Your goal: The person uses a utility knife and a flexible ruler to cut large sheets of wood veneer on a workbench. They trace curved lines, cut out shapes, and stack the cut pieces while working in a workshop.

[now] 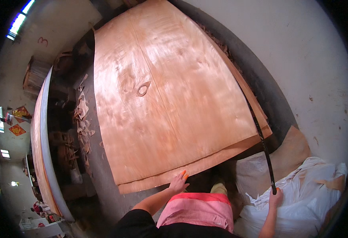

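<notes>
A large sheet of thin wood veneer lies in front of me. It has a lengthwise crease or seam and an eye-shaped patch or hole. Under its near edge another sheet sticks out. My left hand, with orange on the fingertips, rests at that near edge with its fingers stretched out. In my right hand is the end of a long thin black stick. Its far end reaches the right edge of the veneer, where the tip is hard to make out.
White plastic sheeting and a piece of brown board lie at the lower right, beside a pale wall. Veneer scraps litter the floor at left. Beyond them stands another veneer-topped table.
</notes>
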Motion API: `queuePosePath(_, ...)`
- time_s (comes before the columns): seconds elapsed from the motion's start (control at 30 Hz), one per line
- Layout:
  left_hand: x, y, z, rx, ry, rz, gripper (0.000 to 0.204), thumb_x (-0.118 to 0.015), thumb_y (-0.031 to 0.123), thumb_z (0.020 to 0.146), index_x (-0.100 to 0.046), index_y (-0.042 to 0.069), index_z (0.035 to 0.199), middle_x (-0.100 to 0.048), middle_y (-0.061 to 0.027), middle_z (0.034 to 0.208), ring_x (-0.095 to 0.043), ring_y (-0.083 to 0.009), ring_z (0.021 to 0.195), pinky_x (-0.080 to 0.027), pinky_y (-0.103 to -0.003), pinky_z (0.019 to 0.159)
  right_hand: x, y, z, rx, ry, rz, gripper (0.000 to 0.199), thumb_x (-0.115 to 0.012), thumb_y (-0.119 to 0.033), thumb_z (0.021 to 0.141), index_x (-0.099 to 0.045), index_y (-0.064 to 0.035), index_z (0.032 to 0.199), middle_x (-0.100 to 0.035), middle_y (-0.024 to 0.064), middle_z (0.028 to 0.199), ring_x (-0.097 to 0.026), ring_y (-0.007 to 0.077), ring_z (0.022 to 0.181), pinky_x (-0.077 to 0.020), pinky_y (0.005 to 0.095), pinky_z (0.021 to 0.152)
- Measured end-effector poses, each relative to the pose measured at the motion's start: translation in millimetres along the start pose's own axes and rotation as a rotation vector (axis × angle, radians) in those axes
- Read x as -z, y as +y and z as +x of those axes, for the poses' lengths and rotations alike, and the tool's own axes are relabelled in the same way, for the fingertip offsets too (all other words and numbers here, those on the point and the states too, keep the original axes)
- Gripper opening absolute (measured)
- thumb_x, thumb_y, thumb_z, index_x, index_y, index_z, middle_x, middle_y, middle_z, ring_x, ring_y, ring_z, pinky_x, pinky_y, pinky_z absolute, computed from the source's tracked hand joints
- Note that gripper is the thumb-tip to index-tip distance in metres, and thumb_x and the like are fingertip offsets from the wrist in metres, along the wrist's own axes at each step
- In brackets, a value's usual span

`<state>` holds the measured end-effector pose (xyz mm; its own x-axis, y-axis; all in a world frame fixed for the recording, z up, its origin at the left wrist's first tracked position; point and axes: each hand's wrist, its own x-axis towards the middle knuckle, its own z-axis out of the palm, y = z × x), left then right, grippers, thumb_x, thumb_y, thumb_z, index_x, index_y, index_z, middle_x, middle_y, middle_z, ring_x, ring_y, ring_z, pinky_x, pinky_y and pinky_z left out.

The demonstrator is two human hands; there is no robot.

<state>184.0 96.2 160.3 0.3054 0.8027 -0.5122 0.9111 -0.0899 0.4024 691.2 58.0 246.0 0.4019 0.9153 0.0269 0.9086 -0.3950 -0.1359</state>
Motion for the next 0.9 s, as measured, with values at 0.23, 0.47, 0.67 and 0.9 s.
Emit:
queuePosePath(0.23,8,-47,-59,0.009,0.015,-0.03,0.053,-0.054,0.033,0.075,-0.039,0.006,0.118,-0.028,-0.0162,0.129,-0.037,-0.0302,0.112,-0.034,-0.037,0.091,33,-43,-32,-0.035,0.089,0.025,0.02,-0.063,-0.02,0.066,-0.053,-0.0027,0.062,-0.051,0.0141,0.063,-0.048,0.0324,0.065,-0.0382,0.0417,0.058)
queuePosePath(0.47,35,-100,-153,0.039,0.098,-0.092,0.052,-0.052,0.032,0.076,-0.039,0.006,0.119,-0.026,-0.0173,0.13,-0.036,-0.0315,0.113,-0.034,-0.038,0.092,24,-147,-114,0.081,0.056,0.179,0.028,-0.066,-0.028,0.064,-0.054,-0.002,0.067,-0.05,0.0155,0.068,-0.049,0.0339,0.069,-0.0388,0.0428,0.059)
queuePosePath(0.67,32,-141,-241,0.262,0.056,-0.087,0.049,-0.051,0.034,0.077,-0.042,0.005,0.117,-0.03,-0.0175,0.128,-0.037,-0.0311,0.113,-0.035,-0.037,0.091,27,-201,-170,0.144,-0.056,0.341,0.032,-0.061,-0.032,0.07,-0.054,-0.0007,0.07,-0.052,0.0161,0.066,-0.051,0.0349,0.065,-0.0399,0.0424,0.059)
queuePosePath(0.9,-38,-163,-323,0.347,0.208,-0.194,0.046,-0.052,0.037,0.077,-0.048,0.005,0.11,-0.038,-0.0173,0.122,-0.041,-0.0306,0.109,-0.036,-0.036,0.09,7,-185,-228,0.017,-0.249,0.214,0.032,-0.054,-0.035,0.076,-0.055,-0.0023,0.075,-0.057,0.0197,0.072,-0.055,0.0373,0.07,-0.0422,0.0443,0.062)
